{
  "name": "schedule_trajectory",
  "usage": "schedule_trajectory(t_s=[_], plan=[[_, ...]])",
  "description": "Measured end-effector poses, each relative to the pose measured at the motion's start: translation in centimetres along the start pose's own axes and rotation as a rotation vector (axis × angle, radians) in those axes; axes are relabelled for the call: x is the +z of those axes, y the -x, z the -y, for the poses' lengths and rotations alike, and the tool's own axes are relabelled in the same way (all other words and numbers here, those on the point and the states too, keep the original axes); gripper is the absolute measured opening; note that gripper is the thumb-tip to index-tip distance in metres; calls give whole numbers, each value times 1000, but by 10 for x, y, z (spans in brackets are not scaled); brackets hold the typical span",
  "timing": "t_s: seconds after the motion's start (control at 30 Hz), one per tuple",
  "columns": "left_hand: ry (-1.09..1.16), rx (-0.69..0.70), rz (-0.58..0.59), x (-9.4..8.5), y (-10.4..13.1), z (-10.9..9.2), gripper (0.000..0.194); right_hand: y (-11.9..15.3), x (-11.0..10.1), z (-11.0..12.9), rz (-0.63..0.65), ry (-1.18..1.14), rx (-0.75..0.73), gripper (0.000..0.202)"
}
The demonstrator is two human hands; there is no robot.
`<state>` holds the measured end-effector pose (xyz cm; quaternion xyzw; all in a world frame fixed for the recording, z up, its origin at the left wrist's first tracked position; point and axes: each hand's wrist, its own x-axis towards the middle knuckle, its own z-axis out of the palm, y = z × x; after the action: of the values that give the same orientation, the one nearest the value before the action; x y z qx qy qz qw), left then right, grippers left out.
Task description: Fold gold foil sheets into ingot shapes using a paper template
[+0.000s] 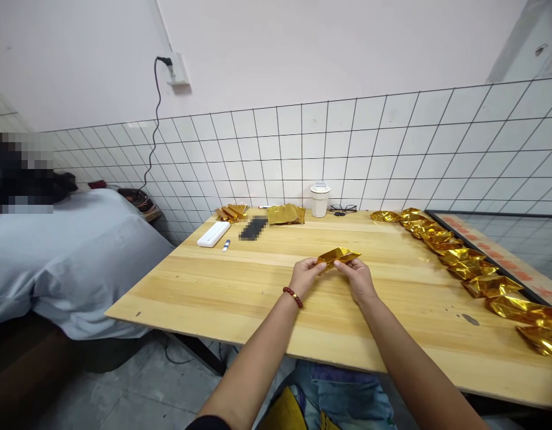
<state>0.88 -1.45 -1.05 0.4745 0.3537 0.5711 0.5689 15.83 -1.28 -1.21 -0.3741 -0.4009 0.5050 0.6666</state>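
Between my two hands, just over the middle of the wooden table (204, 280), is a folded gold foil paper ingot (339, 255). My left hand (306, 276), with a dark red bead bracelet at the wrist, pinches its left end with thumb and fingers. On the other end, my right hand (357, 276) closes with its thumb on the near side. Fingertips behind the foil are partly hidden. A row of similar gold foil ingots (463, 263) runs along the right side of the table.
At the back stand a stack of gold foil sheets (285, 215), folded gold strips (231, 213), a white lidded cup (320, 200) and glasses (344, 209). A white box (213, 234) lies left. A dark-framed board (503, 251) is right. Another person (74, 251) is at far left.
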Motion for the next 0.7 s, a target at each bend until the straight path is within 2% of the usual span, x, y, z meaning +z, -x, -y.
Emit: schedule_trajectory(t_s=[0.17, 0.3, 0.47, 0.7], plan=[[-50, -6, -4, -1, -2, 0, 39, -7, -9, 0, -124, -80, 4, 27], [-96, 3, -13, 1, 0, -3, 38, -10, -13, 0, -148, -112, 5, 27], [-132, 25, -79, 0, 0, -4, 35, -12, -14, -1, -182, -146, -11, 30], [-179, 87, -130, -2, 0, -7, 35, -13, -14, 0, -169, -134, 21, 28]])
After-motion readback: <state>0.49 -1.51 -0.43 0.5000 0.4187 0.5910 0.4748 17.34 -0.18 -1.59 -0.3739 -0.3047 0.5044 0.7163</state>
